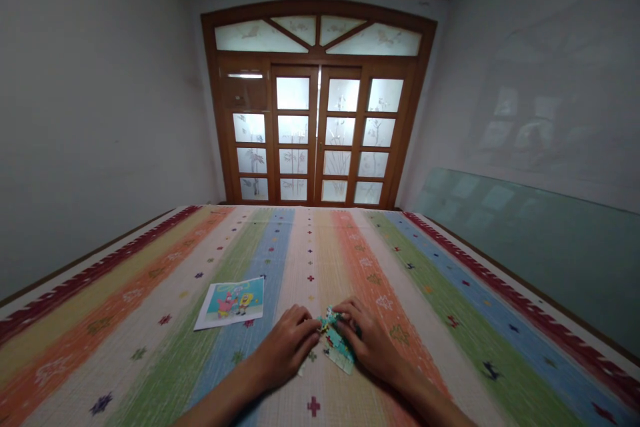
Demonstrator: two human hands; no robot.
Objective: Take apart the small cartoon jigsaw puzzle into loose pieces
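A small heap of jigsaw puzzle pieces (338, 345), mostly teal with some yellow and white, lies on the striped cloth between my hands. Part of it looks joined into a flat patch at the near side. My left hand (290, 343) is at the heap's left, thumb and fingers pinched together at its edge on pieces. From the right, my right hand (364, 333) curls its fingers over the heap and grips pieces there. The fingers hide some of the pieces. Left of my left hand lies a printed picture (233, 303) with a pink and a yellow cartoon figure on teal.
The striped, patterned cloth (165, 347) covers the wide surface before me. A pale green panel (530, 233) stands along the right side. Beyond the far edge are wooden doors (316, 133) with frosted panes. Plain walls rise left and right.
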